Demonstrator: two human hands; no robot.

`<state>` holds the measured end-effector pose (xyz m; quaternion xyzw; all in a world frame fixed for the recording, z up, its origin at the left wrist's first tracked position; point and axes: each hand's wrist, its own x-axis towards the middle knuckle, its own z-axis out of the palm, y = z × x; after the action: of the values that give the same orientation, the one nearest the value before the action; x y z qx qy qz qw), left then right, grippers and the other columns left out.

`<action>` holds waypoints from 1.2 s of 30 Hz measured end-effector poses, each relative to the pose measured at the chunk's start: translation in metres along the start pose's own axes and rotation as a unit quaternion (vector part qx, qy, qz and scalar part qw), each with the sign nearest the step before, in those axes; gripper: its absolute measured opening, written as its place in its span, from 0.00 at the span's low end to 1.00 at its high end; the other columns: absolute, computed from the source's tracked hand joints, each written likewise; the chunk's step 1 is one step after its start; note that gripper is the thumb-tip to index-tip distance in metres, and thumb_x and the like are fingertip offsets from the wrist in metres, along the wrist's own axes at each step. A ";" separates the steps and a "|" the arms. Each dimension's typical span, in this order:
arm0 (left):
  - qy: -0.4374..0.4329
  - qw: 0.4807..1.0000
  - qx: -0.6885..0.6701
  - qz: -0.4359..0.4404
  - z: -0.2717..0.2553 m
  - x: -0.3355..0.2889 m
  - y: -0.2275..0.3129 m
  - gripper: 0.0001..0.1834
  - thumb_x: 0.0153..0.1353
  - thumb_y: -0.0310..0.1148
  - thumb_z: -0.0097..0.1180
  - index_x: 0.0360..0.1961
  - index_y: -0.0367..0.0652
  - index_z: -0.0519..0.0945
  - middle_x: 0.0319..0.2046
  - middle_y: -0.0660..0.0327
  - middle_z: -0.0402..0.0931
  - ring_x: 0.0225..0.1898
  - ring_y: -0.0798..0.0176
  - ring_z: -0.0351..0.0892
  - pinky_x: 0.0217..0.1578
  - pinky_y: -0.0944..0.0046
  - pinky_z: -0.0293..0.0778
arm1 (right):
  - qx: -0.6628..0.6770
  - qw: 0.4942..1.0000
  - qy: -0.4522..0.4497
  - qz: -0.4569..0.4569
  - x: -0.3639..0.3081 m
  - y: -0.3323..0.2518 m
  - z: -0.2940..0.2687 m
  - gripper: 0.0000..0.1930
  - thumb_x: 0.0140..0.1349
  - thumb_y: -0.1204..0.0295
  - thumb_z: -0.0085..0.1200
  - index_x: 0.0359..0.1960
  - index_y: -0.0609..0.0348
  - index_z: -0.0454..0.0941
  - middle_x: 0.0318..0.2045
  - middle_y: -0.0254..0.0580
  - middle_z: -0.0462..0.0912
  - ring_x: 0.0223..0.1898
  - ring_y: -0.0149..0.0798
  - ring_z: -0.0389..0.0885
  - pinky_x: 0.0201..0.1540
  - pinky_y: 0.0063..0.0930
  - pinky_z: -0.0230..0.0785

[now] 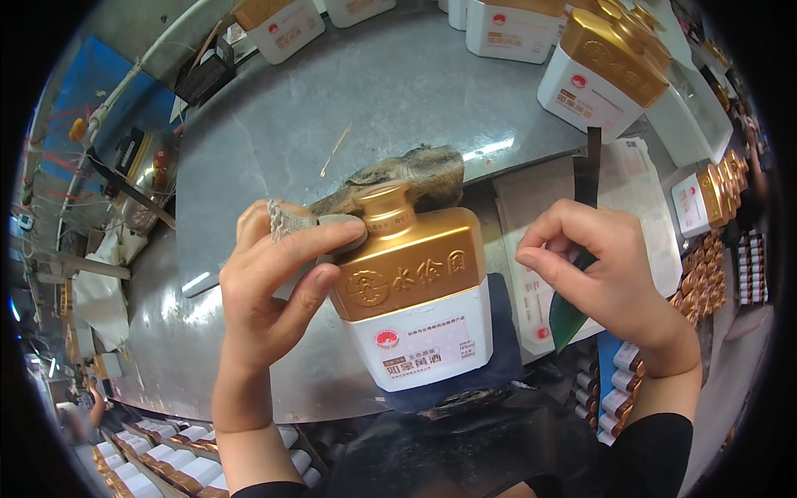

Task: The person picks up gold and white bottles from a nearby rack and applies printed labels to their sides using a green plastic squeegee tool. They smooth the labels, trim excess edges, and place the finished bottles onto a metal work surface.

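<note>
A flat, squarish bottle (pixel 418 299) with a gold upper half and a white lower half stands slightly tilted in front of my body. A thin printed strip (pixel 390 224) goes round the base of its gold neck. My left hand (pixel 278 282) holds the bottle's left shoulder, its index fingertip against the neck and its thumb lower down. Grey cloth wrapping (pixel 290 220) covers part of its fingers. To the right of the bottle, apart from it, my right hand (pixel 602 274) is closed on a long flat tool (pixel 587 170), dark at the top and green at the lower end.
A dark, worn cloth bundle (pixel 427 174) lies behind the bottle on the grey metal table (pixel 274 141). More gold-and-white bottles (pixel 602 75) stand along the far edge. A stack of printed sheets (pixel 635 178) lies at right. Rows of bottles (pixel 166 465) fill the lower left.
</note>
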<state>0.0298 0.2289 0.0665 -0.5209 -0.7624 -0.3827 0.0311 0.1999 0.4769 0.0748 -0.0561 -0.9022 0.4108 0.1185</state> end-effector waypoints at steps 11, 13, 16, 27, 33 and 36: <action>-0.104 0.947 0.272 0.135 0.018 0.039 0.036 0.27 0.65 0.60 0.43 0.48 0.55 0.86 0.27 0.64 0.80 0.45 0.54 0.76 0.64 0.43 0.49 | 0.098 0.995 -0.003 0.018 -0.001 0.004 0.007 0.04 0.57 0.74 0.61 0.30 0.60 0.79 0.19 0.38 0.76 0.20 0.29 0.74 0.24 0.22 0.65; -0.107 0.959 0.237 0.113 0.011 0.038 0.037 0.24 0.63 0.57 0.47 0.46 0.54 0.86 0.27 0.66 0.81 0.46 0.56 0.76 0.64 0.43 0.48 | 0.076 0.997 0.004 0.020 -0.008 0.006 0.001 0.04 0.57 0.75 0.61 0.30 0.61 0.79 0.20 0.37 0.77 0.20 0.28 0.74 0.25 0.22 0.66; -0.063 0.982 0.157 0.088 -0.007 0.016 0.021 0.16 0.65 0.46 0.52 0.42 0.50 0.87 0.29 0.68 0.83 0.45 0.58 0.76 0.64 0.45 0.50 | 0.069 0.995 0.030 0.073 -0.028 0.026 -0.014 0.05 0.58 0.75 0.61 0.29 0.63 0.79 0.22 0.34 0.79 0.23 0.23 0.74 0.27 0.19 0.65; -0.028 0.984 0.161 0.075 0.001 0.007 0.029 0.19 0.68 0.46 0.46 0.44 0.48 0.85 0.32 0.64 0.84 0.49 0.57 0.75 0.65 0.43 0.46 | 0.171 0.977 0.000 0.131 -0.038 0.040 -0.015 0.05 0.59 0.76 0.60 0.30 0.65 0.79 0.21 0.30 0.77 0.24 0.20 0.71 0.28 0.17 0.63; -0.150 0.945 0.267 0.112 0.027 0.053 0.046 0.18 0.64 0.51 0.54 0.46 0.53 0.84 0.30 0.66 0.83 0.54 0.59 0.73 0.68 0.40 0.37 | 0.162 0.983 0.027 0.085 -0.043 0.039 -0.018 0.05 0.59 0.74 0.60 0.31 0.64 0.79 0.18 0.30 0.76 0.22 0.20 0.71 0.26 0.17 0.63; -0.092 0.975 0.187 0.080 0.004 0.067 0.034 0.19 0.64 0.51 0.52 0.41 0.48 0.83 0.34 0.59 0.81 0.52 0.54 0.71 0.65 0.47 0.49 | 0.160 0.978 0.052 0.123 -0.062 0.042 -0.032 0.05 0.58 0.75 0.61 0.30 0.64 0.79 0.19 0.30 0.76 0.23 0.20 0.70 0.26 0.17 0.62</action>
<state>0.0289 0.2884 0.1121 -0.5981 -0.7760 -0.1799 0.0882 0.2679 0.5153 0.0531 -0.1681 -0.8036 0.5578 0.1214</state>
